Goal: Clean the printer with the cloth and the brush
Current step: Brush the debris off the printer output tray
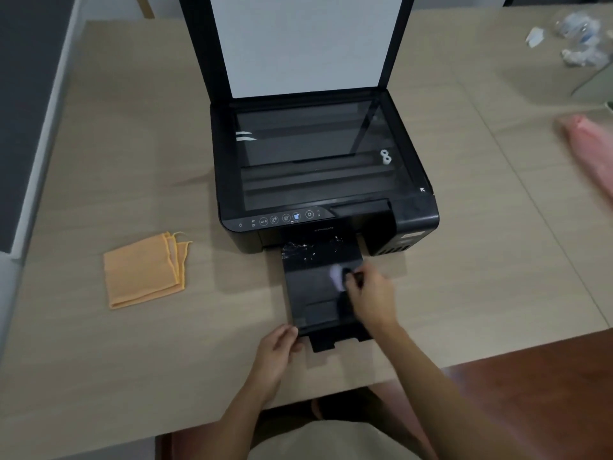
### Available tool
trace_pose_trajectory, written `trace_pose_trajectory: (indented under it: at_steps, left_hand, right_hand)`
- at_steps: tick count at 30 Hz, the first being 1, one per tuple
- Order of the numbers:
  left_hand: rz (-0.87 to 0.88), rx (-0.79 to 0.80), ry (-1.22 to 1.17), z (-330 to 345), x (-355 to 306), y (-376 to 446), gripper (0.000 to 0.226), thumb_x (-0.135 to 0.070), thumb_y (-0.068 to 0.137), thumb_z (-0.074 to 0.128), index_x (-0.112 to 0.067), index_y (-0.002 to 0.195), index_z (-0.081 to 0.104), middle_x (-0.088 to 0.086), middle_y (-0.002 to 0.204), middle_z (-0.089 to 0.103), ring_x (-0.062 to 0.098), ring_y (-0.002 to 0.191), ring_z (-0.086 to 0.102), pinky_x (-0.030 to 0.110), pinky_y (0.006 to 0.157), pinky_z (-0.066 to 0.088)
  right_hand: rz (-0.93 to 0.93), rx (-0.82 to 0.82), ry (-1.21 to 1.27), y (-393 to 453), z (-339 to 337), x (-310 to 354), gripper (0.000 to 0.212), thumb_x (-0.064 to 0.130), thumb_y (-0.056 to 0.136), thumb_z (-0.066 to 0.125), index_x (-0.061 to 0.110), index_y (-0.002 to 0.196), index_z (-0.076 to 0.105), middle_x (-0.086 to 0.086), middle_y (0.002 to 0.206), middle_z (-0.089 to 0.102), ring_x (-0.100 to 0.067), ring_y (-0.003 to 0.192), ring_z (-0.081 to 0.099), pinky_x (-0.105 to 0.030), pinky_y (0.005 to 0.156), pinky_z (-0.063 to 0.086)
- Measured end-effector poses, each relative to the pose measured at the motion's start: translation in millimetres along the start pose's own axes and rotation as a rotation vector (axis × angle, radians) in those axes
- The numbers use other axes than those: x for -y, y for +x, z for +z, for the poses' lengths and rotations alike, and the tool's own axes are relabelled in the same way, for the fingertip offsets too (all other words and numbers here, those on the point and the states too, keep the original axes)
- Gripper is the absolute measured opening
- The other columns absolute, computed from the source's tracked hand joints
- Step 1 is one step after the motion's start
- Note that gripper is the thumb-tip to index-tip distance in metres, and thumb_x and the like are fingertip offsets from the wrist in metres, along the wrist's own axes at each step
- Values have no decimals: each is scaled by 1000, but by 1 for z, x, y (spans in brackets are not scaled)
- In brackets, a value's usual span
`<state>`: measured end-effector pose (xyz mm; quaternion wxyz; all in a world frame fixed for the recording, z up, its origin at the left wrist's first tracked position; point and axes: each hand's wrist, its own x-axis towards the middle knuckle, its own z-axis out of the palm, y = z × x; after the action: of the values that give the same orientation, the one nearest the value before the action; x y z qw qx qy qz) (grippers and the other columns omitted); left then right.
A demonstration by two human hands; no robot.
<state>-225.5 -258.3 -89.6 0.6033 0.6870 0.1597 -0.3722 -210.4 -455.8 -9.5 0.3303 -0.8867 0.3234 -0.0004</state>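
From the head view, the printer [326,180] sits in the centre of the frame with its scanner lid [305,44] raised and its output tray [323,293] pulled out toward the lower middle. The right hand [371,297] is over that tray, fingers closed around a small brush [341,277] whose pale bristles blur against the black plastic (motion, most likely a sweeping stroke). The left hand [277,351] pinches the tray's near left corner, fingers curled on its edge, steadying it.

My read is that the job is in its brushing stage and not far along: white specks [308,250] lie scattered on the upper part of the tray, close to the printer body, so that patch is left to sweep. The orange cloth [146,270] lies folded on the table at centre left, well apart from the printer, so wiping looks not yet begun. Whether the glass is clean I cannot tell.

The table [99,360] is pale wood-grain. Crumpled clear plastic [580,34] sits at upper right, a blurred pink bag [590,151] at the right edge, and reddish floor shows at lower right.
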Motion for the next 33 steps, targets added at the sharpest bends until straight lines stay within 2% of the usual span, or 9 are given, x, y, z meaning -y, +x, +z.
trace_pose_trajectory:
  at_steps: [4, 9, 10, 14, 16, 20, 25, 30, 33]
  left_hand:
    - [10, 6, -5, 0, 4, 1, 11, -29, 95, 54, -24, 99, 63, -1, 94, 69, 6, 79, 68, 18, 70, 49]
    - [-5, -11, -30, 0, -2, 4, 16, -16, 96, 52, -15, 92, 67, 1, 85, 70, -2, 64, 68, 5, 54, 48]
    - [-9, -10, -39, -1, -2, 3, 16, -16, 96, 52, -15, 95, 67, -1, 85, 71, -1, 67, 68, 5, 55, 49]
    - [8, -3, -29, -1, 3, 3, 19, -25, 94, 55, -20, 80, 67, -2, 77, 67, -1, 65, 66, 8, 59, 47]
    - [1, 16, -34, -1, 4, 2, 19, -26, 95, 54, -19, 81, 66, -2, 78, 65, -2, 65, 64, 10, 61, 46]
    - [28, 1, -6, -1, 4, 2, 21, -26, 95, 54, -19, 78, 65, -2, 76, 66, -1, 67, 65, 9, 58, 45]
    - [8, -10, -11, -3, 2, 4, 15, -20, 96, 54, -16, 90, 67, -2, 84, 71, 2, 68, 69, 9, 59, 49]
    - [17, 10, 22, -2, 4, 2, 22, -29, 95, 54, -20, 78, 65, -7, 74, 66, -2, 69, 66, 14, 64, 46]
    - [24, 2, 33, -1, 3, 2, 22, -28, 96, 53, -20, 79, 66, -9, 74, 69, -4, 67, 66, 12, 61, 46]
  right_hand:
    - [91, -272, -96, 14, -20, -15, 17, 18, 91, 57, 1, 89, 54, -25, 82, 67, -43, 76, 62, -40, 59, 39]
    - [-327, 398, 20, -17, 54, 74, 11, 22, 88, 59, 11, 90, 58, -17, 78, 68, -38, 76, 64, -34, 58, 42]
    - [-362, 410, 77, -18, 55, 79, 13, 24, 88, 60, 11, 89, 56, -15, 77, 67, -36, 74, 64, -33, 58, 44]
    - [-233, -231, 73, 19, 16, 38, 11, 16, 89, 62, 5, 89, 60, -14, 79, 68, -32, 72, 64, -40, 61, 50]
    - [-92, -336, -44, 42, -5, 17, 12, 14, 89, 62, 2, 91, 62, -19, 83, 68, -37, 78, 64, -40, 65, 47]
    - [16, -157, -82, 48, 21, 35, 22, 10, 87, 60, 3, 108, 64, -21, 103, 69, -37, 95, 63, -39, 80, 48]
    - [-459, 363, 94, 4, 68, 92, 18, 16, 89, 61, 2, 97, 68, -22, 90, 69, -36, 82, 65, -44, 75, 53]
    - [-180, -258, 110, 24, 35, 37, 19, 6, 86, 65, 3, 104, 69, -17, 87, 68, -29, 74, 65, -36, 66, 55]
    - [-165, -79, 102, 24, 48, 54, 21, 8, 89, 62, 2, 107, 69, -19, 95, 69, -32, 83, 66, -37, 76, 54]
